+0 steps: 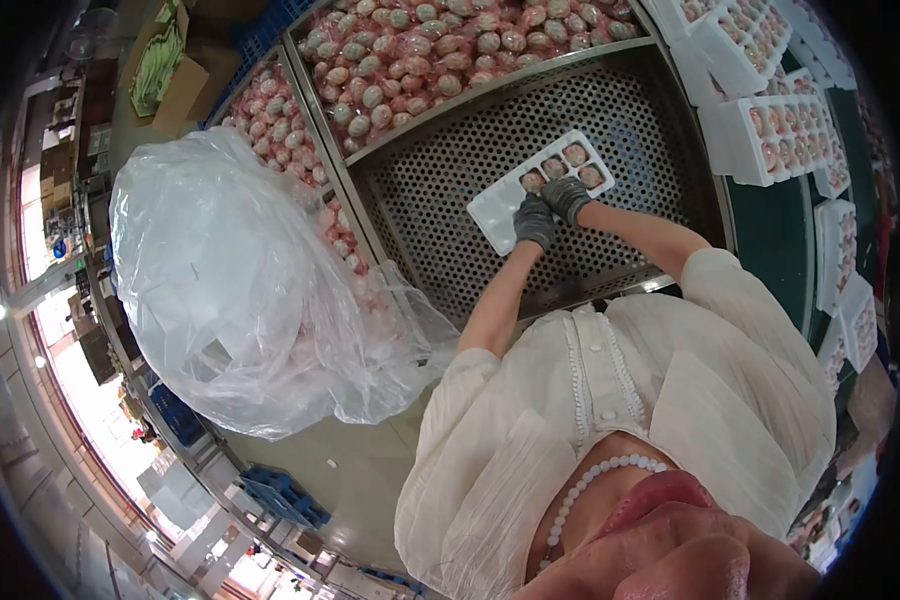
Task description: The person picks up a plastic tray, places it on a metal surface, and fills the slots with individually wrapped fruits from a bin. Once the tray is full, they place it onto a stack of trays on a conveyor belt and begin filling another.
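Observation:
A white foam tray [498, 208] with several cells lies on the perforated metal table [450, 180]. Its far cells hold round pink-and-green wrapped items [575, 153]. Both my hands wear grey gloves and sit close together on the tray. My left hand [535, 222] rests curled on the tray's middle, and what lies under its fingers is hidden. My right hand [568, 197] bends over a cell right beside the filled ones, its fingers closed around one wrapped item.
Bins heaped with the same wrapped items [440, 50] border the table at the far side and left. A big crumpled clear plastic bag [240, 290] bulges at the left. Filled white trays [770, 130] are stacked along the right on a green surface. Cardboard boxes [170, 70] stand far left.

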Demonstrator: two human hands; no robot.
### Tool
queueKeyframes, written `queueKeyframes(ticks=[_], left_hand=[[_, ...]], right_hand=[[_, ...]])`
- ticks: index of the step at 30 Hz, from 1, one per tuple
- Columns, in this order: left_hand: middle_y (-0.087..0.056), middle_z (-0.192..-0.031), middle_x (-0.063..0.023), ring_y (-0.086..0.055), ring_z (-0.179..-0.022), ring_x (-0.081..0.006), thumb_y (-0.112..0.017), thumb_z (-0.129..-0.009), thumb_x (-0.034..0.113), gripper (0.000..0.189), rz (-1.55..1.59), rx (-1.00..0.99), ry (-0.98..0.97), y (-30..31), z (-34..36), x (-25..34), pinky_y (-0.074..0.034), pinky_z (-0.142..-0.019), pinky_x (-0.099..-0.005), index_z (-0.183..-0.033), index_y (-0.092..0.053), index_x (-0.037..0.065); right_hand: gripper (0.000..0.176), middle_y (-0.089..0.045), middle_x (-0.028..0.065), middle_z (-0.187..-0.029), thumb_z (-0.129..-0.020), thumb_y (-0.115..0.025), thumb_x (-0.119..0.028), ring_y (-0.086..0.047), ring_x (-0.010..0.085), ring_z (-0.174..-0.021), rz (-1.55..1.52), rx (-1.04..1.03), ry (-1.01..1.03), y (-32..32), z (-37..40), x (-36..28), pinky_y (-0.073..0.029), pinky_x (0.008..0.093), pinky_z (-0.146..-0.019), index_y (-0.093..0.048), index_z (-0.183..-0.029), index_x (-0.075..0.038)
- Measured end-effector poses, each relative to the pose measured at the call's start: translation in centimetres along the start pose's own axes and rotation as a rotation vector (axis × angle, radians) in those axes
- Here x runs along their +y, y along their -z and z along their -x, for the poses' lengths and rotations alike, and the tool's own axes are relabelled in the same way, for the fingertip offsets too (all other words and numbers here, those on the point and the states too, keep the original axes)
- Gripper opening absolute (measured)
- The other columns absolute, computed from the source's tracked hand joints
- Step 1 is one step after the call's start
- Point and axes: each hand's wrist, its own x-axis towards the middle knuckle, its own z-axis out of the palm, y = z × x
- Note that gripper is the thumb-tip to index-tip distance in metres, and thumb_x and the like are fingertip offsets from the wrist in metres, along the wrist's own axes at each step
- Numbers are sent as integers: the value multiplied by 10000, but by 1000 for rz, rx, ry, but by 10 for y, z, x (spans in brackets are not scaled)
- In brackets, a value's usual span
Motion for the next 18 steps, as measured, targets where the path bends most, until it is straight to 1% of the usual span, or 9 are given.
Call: queueKeyframes(ticks=[3,4,5,6,7,11,13,17,18], left_hand=[[-423,-1052,-193,-465,-902,-290,-475,-714,147,360,364,-79,128,5,1,-6,-397,-746,-336,-1051,-431,29],[-451,-999,-189,-461,-894,-300,-480,-722,180,328,298,443,-4,-46,7,-24,-394,-724,-353,-1008,-459,22],[-461,-979,-177,-453,-902,-294,-485,-734,214,311,540,313,180,-8,24,-9,-389,-725,-356,-979,-469,24],[-464,-974,-171,-452,-902,-288,-497,-727,256,350,538,235,257,-5,25,-12,-389,-734,-348,-986,-457,23],[-468,-969,-166,-451,-903,-283,-509,-720,299,393,535,164,328,-5,17,-15,-388,-744,-341,-992,-445,23],[-460,-1009,-159,-448,-926,-280,-518,-692,385,511,132,106,281,-17,-6,-12,-386,-758,-337,-1028,-419,14],[-449,-1053,-159,-437,-965,-275,-511,-673,439,614,136,9,405,-23,-19,-17,-385,-765,-341,-1085,-379,4],[-463,-1051,-147,-475,-937,-240,-492,-682,418,607,84,-217,342,12,-30,-24,-399,-738,-347,-1128,-347,32],[-463,-1051,-147,-475,-937,-240,-492,-682,418,607,81,-210,343,13,-32,-25,-399,-738,-347,-1128,-347,32]], right_hand=[[184,-558,126,-627,-697,-484,-191,-530,216,-532,8,-136,34,-3,-18,26,-425,354,-481,-572,-694,-30],[228,-556,121,-742,-716,-469,-237,-530,228,-654,-378,-8,-45,-1,-18,48,-415,340,-587,-559,-780,-37],[288,-555,115,-857,-735,-454,-284,-531,241,-775,-768,112,-137,6,-18,68,-405,327,-694,-546,-867,-45],[305,-535,131,-904,-758,-426,-291,-524,267,-772,-943,565,32,-17,-48,93,-405,327,-695,-526,-907,-45],[275,-525,140,-919,-760,-436,-257,-517,290,-765,-527,805,58,15,-46,106,-403,361,-697,-517,-920,-49],[357,-513,124,-987,-740,-494,-197,-509,240,-881,-287,658,-275,107,-68,117,-400,315,-782,-444,-1052,-32],[426,-356,107,-1095,-744,-480,-171,-451,219,-750,-325,523,-362,124,-86,119,-368,310,-656,-314,-1122,-67],[646,-41,74,-1310,-753,-453,-120,-336,178,-487,-392,295,-527,155,-145,150,-303,300,-402,-54,-1262,-136],[756,-33,48,-1306,-679,-527,-408,-49,234,-1194,-157,190,-503,155,-159,152,-144,350,-961,-104,-1254,-160]])
